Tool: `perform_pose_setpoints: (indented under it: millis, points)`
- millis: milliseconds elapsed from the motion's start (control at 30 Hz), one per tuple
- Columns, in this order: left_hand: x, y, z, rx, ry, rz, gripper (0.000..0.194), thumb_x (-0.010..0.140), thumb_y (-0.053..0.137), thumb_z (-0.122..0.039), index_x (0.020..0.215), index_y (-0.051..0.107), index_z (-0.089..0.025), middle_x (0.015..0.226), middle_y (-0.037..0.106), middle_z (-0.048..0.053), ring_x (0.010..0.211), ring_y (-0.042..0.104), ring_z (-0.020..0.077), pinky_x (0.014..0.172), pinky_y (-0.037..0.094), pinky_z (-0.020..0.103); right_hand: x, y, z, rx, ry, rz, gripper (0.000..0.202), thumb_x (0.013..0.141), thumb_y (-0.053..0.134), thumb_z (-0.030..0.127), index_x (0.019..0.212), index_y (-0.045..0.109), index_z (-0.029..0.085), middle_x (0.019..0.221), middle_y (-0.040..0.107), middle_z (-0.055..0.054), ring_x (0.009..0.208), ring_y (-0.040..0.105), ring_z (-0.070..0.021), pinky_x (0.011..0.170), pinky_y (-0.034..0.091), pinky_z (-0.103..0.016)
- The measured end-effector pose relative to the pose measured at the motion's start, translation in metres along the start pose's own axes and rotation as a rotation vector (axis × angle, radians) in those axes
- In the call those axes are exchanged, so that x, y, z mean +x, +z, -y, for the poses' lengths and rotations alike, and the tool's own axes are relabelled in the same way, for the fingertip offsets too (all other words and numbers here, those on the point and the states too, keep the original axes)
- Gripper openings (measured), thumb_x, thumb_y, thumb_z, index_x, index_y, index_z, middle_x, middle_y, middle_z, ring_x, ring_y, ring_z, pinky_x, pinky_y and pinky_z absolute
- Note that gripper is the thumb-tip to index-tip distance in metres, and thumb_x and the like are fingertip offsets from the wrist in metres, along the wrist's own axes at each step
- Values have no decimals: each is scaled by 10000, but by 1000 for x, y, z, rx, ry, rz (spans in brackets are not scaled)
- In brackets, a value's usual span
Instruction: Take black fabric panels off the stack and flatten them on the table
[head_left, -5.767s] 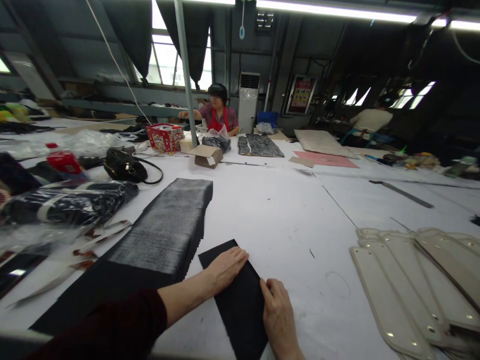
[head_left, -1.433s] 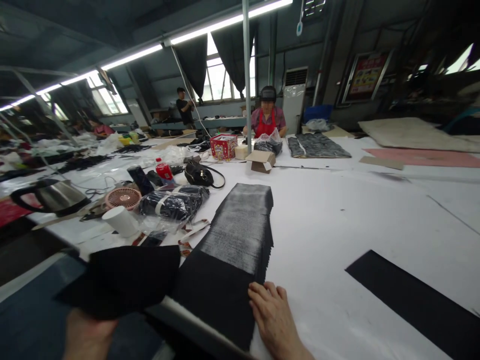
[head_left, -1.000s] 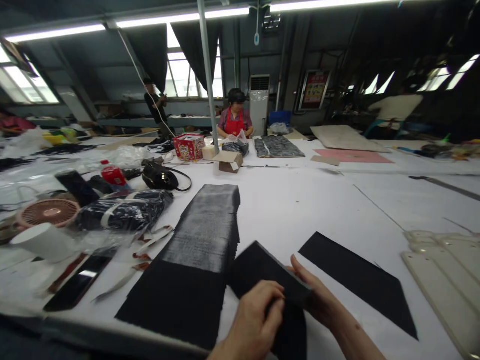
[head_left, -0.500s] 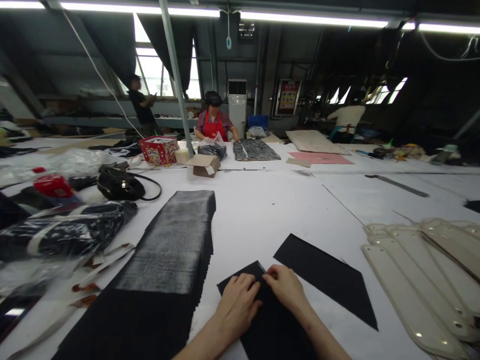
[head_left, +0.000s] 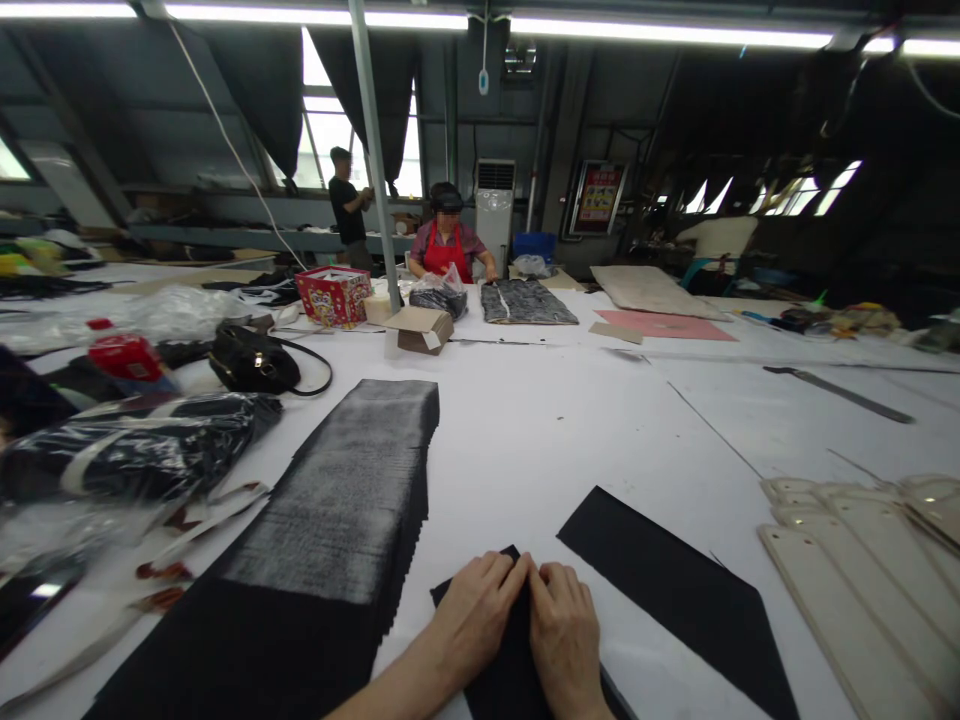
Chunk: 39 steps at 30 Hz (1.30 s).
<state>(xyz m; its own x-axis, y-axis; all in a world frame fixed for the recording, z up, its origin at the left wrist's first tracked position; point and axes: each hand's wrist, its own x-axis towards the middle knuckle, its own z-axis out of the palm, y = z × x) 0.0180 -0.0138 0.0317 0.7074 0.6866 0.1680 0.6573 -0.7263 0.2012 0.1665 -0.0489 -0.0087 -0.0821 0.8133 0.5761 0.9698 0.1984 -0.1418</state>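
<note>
Black fabric piece [head_left: 501, 680]: flat on white table [head_left: 540, 440], under both hands. Left hand [head_left: 472, 620] and right hand [head_left: 564, 640] pressed side by side, fingertips touching at its far corner.

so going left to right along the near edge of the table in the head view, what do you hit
plastic-wrapped bundle → black stack → left hand → right hand → black sheet → cream panels

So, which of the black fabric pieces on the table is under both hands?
The small black piece at the near table edge: the left hand and right hand press on it. The long black strip lies untouched to its right, the fanned stack to its left.
</note>
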Motion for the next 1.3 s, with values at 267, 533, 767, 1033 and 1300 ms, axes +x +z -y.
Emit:
perform_pose_setpoints:
  millis: [267, 533, 767, 1033, 1300]
  points:
    - [1, 2, 3, -79, -24, -10, 518, 917, 436, -103, 1419, 345, -189, 1211, 553, 78, 1049, 509, 244, 911, 451, 377, -1, 4, 3, -54, -74, -41, 317, 926, 357, 67, 1190, 529, 100, 865, 561, -88, 793, 504, -230, 691, 397, -375]
    - [2, -1, 3, -138, -73, 11, 485, 920, 411, -95, 1390, 390, -213, 1224, 539, 78, 1069, 494, 240, 921, 444, 379, -2, 7, 2, -13, -78, -23, 316, 951, 329, 102, 1205, 516, 124, 877, 558, -81, 797, 510, -222, 700, 426, -361]
    - [4, -4, 1, -150, -118, 53, 464, 903, 408, -91, 1353, 436, -200, 1202, 540, 87, 1056, 493, 247, 928, 438, 389, -1, 4, 4, -7, -59, 21, 333, 915, 379, 49, 1208, 510, 136, 876, 561, -74, 793, 511, -222, 701, 436, -367]
    - [6, -4, 1, -110, -118, 68, 466, 890, 409, -93, 1347, 436, -180, 1201, 527, 105, 1050, 483, 252, 932, 430, 399, 0, 4, 6, -1, -38, 50, 379, 894, 387, 25, 1230, 500, 161, 875, 562, -65, 780, 510, -217, 687, 428, -363]
    - [11, 0, 3, -62, -101, 67, 428, 883, 421, -116, 1308, 461, -154, 1158, 538, 123, 1042, 494, 254, 927, 431, 396, 2, 2, 7, -31, -34, 78, 408, 856, 408, -9, 1214, 509, 159, 879, 563, -61, 780, 512, -218, 694, 418, -370]
